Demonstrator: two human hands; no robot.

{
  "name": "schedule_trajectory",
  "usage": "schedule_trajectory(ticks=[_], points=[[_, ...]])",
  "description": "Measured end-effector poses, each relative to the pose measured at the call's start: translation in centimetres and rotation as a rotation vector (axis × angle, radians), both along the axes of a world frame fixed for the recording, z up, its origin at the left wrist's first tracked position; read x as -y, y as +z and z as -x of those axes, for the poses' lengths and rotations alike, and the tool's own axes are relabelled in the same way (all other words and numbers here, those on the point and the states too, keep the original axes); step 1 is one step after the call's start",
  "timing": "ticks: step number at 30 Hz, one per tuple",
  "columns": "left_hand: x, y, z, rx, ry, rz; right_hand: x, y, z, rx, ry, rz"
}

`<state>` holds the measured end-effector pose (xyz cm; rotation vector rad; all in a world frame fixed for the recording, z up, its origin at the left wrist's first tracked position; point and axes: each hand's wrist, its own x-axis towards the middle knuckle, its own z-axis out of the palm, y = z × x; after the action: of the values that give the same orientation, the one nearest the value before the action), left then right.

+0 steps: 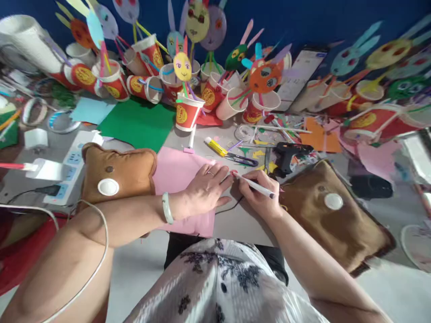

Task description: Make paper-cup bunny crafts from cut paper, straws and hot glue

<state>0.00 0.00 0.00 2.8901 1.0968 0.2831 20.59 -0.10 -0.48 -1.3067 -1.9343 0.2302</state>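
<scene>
Head view, right fingers [245, 191] holding pen [257, 186], left hand [207, 188] on pink paper [173, 167]

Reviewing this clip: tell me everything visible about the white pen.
The white pen is slim and straight, with a plastic-looking barrel and a dark rear end. The right hand grips it at a slant, rear end toward the lower right, writing end toward a small red piece beside the left hand. Whether its tip touches anything is unclear.
</scene>
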Motion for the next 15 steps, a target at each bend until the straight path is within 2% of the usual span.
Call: schedule_trajectory(ticks=[15], points=[[-0.11, 0.34, -0.09, -0.034, 0.001, 0.003, 0.11, 0.08, -0.42, 0.017, -0.043, 0.056]])
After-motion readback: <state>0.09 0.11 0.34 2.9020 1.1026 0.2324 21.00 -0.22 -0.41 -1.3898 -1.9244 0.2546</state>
